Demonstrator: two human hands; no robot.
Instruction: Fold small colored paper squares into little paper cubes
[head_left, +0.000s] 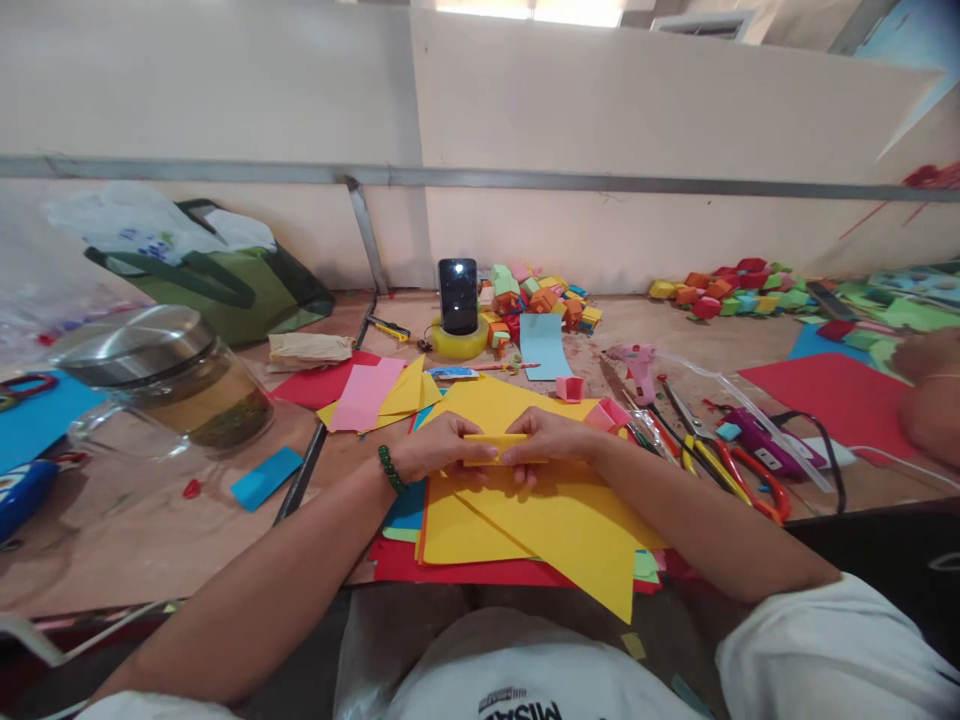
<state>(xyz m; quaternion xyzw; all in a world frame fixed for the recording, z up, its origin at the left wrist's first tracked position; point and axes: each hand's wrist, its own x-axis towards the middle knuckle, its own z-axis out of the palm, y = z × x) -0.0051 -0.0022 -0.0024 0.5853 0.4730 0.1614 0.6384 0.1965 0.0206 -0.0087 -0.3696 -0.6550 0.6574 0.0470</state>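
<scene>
A small folded piece of yellow paper (493, 449) spans the gap between my two hands. My left hand (442, 445) pinches its left end, thumb on top and fingers beneath. At its right end my right hand (551, 440) grips it the same way. Both hands are just above a stack of yellow sheets (480, 525), with red, blue and green paper edges showing below it. Behind my right hand lie small pink folded pieces (570, 389). A pink sheet (367, 394) rests beyond my left hand. Some fingertips are hidden under the folded paper.
A glass mug (217, 400) stands at left. Ahead, a phone (458, 296) leans upright on a tape roll (458, 343) beside colourful paper boxes (536, 295). A pink glue gun (637, 368), scissors (694, 425) and pliers (720, 465) lie right. Another person's hand (930, 355) is far right.
</scene>
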